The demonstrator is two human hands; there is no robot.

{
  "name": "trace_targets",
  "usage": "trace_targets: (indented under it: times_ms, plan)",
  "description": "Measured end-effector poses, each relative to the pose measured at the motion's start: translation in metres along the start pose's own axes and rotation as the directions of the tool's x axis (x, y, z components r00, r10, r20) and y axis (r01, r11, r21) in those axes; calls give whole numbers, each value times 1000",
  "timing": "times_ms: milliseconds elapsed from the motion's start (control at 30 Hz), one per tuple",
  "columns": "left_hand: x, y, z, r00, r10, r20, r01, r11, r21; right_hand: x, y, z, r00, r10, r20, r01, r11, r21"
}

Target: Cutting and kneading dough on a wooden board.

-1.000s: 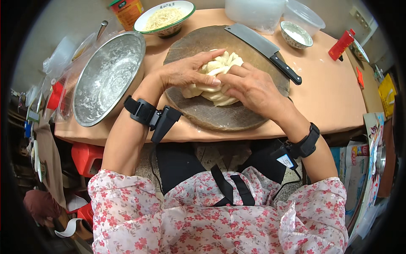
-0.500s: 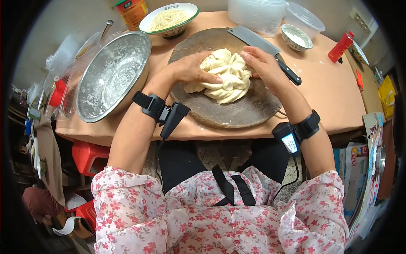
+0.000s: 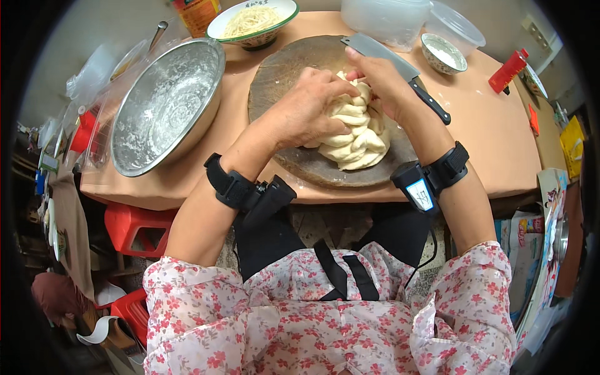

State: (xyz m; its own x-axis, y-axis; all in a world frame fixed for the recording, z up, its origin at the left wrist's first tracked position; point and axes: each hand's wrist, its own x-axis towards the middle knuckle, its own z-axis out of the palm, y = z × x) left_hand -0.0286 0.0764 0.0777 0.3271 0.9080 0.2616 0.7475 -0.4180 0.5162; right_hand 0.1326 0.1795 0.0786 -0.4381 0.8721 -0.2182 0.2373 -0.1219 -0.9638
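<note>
A pale, twisted mass of dough (image 3: 359, 145) with deep folds lies on a round wooden cutting board (image 3: 272, 69). My left hand (image 3: 310, 107) bends its fingers over the dough's left and upper side, with the thumb lying against the folds. From the right, my right hand (image 3: 382, 80) grips the far end of the dough; its lower fingers are partly hidden behind the folds. Beside that hand, a cleaver (image 3: 386, 56) with a black handle rests across the board's far right edge.
A large flour-dusted metal basin (image 3: 164, 103) stands tilted at left. Behind the board sit a bowl of shredded pale strips (image 3: 281, 25), clear plastic tubs (image 3: 382, 20) and a small bowl of white powder (image 3: 435, 64). A red bottle (image 3: 507, 72) is at right, a red stool (image 3: 128, 231) below the table.
My left hand has moved right and in over the dough, wrist turned inward. My right hand has shifted slightly up and left. The dough's near end now sits lower and further right.
</note>
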Motion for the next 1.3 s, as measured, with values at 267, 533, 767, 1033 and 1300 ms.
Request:
trace_targets:
  times_ms: [267, 533, 767, 1033, 1300]
  plan:
    - [3, -18, 9, 954, -299, -34, 297, 953, -58, -11, 24, 2, 984, -170, 43, 175, 938, -300]
    - [0, -3, 9, 981, -139, -137, 110, 973, -203, -5, 19, 23, 966, -169, -195, 206, 961, 187]
    - [3, 25, -6, 828, 443, -344, -253, 842, 477, -27, -19, -3, 817, -561, -133, 576, 801, 161]
    - [-24, 14, 20, 913, 238, -330, -90, 909, 406, -30, 23, 19, 684, -705, -187, 621, 698, -357]
    - [-34, 30, 5, 967, 110, -229, -80, 988, 135, -49, 35, 11, 512, -841, -177, 671, 520, -528]
